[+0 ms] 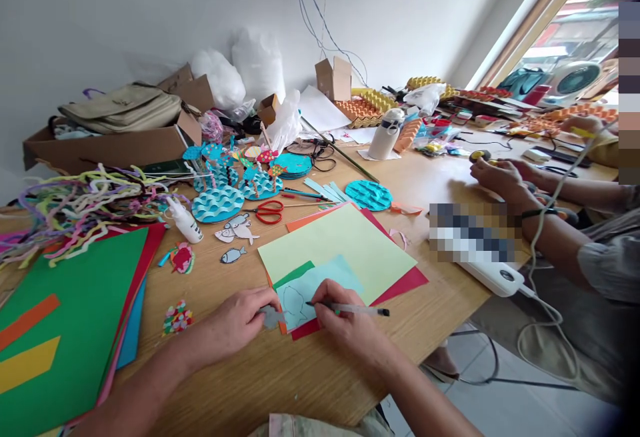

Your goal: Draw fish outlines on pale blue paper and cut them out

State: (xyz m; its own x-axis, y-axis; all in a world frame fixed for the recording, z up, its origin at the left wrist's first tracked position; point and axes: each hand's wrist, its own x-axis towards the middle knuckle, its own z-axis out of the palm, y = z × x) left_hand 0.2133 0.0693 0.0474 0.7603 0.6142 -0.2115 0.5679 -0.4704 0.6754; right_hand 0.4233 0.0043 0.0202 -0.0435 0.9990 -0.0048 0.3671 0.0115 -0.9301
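Observation:
My right hand (347, 327) is closed around a pen (359, 309), its tip on a light blue sheet of paper (333, 278). A fish-like outline (295, 303) is drawn in dark line on that sheet. Between the fingers of my left hand (239, 320) is a small grey paper cutout (273, 317), at the sheet's left edge. Pale yellow paper (340, 237), with red and green sheets, lies beneath. Beyond my left hand are paper fish cutouts (233, 255), red-handled scissors (269, 211) and a white glue bottle (185, 220).
Coloured paper (90, 303) is stacked at the left, below a heap of fuzzy craft stems (100, 203). Blue wavy fish models (219, 205) stand farther back. A power strip (493, 273) lies at the right edge, near another person's hands (500, 177).

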